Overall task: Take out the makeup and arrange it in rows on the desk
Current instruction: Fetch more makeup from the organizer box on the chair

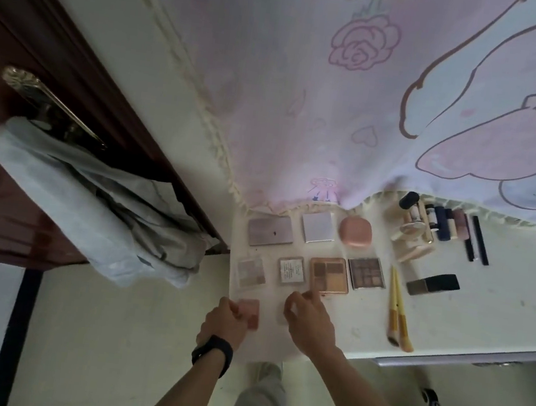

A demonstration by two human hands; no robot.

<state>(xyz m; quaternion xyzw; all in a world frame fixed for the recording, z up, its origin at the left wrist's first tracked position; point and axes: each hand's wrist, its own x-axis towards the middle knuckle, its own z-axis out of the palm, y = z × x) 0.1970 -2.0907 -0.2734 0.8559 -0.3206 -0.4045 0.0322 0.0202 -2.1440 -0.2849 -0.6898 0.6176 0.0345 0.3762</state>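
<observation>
The small pink square compact (252, 312) sits at the near left corner of the white desk (482, 313), pinched by the curled fingers of the left hand (228, 320). The right hand (310, 322) hovers just beside it with fingers bent – whether it holds anything I cannot tell. Beyond them runs a row: a clear pale palette (251, 271), a small labelled square compact (291, 270), an orange-brown eyeshadow palette (329, 274) and a grey-brown eyeshadow palette (367, 273). Further back lie a grey rectangular palette (270, 230), a silver square compact (319, 226) and a peach rounded case (356, 231) – two yellow-handled brushes (397, 316) lie to the right.
</observation>
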